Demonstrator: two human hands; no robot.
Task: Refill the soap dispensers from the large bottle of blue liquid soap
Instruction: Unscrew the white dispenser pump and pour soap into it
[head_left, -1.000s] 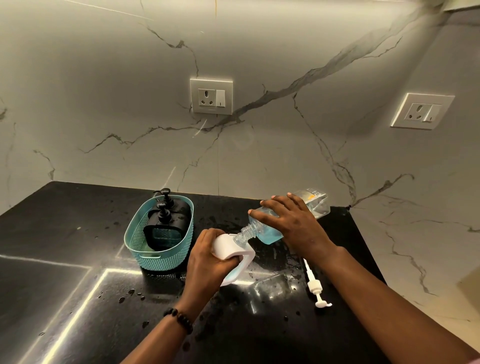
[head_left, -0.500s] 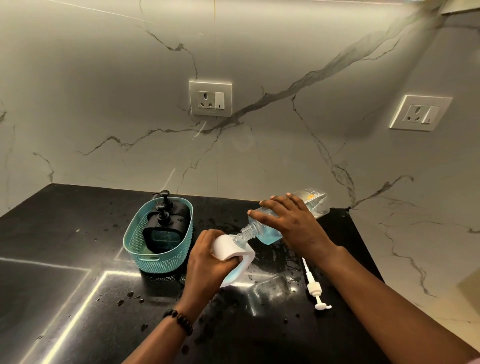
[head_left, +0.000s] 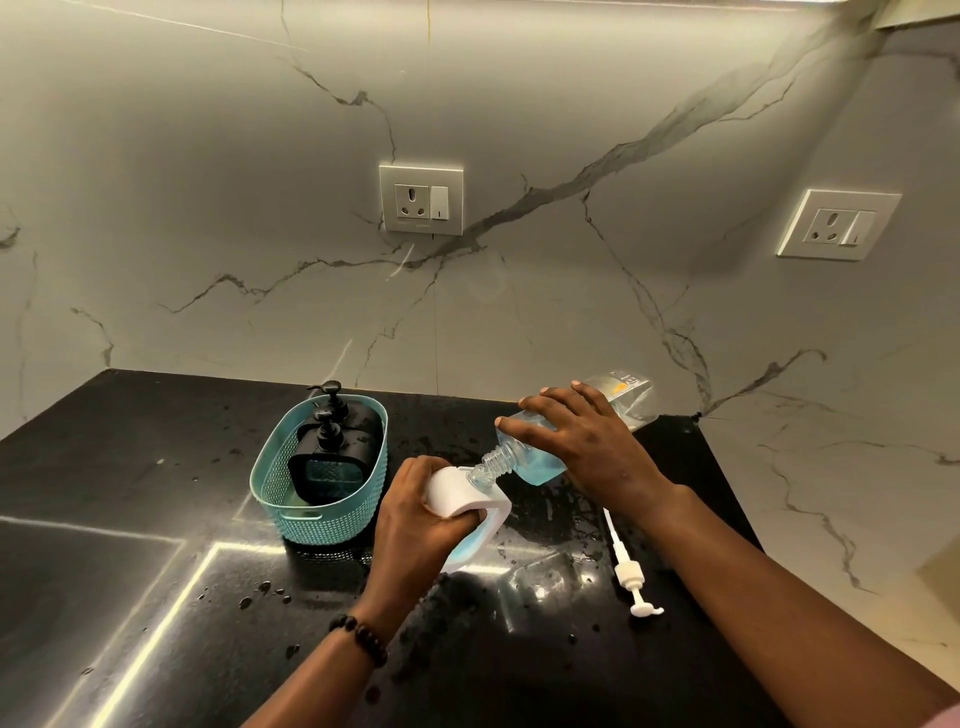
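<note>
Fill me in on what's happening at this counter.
A person is refilling a white soap dispenser. The left hand grips it while the right hand tips the large bottle of blue soap, neck at the dispenser's opening. The white pump lies off on the black counter. Two black dispensers stand in the teal basket.

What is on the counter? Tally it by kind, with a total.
Black dispensers: 2, both in the basket
White dispenser: 1, held by the left hand
Soap bottle: 1, tilted in the right hand
Loose white pump: 1
Teal basket: 1
Total: 6
</note>
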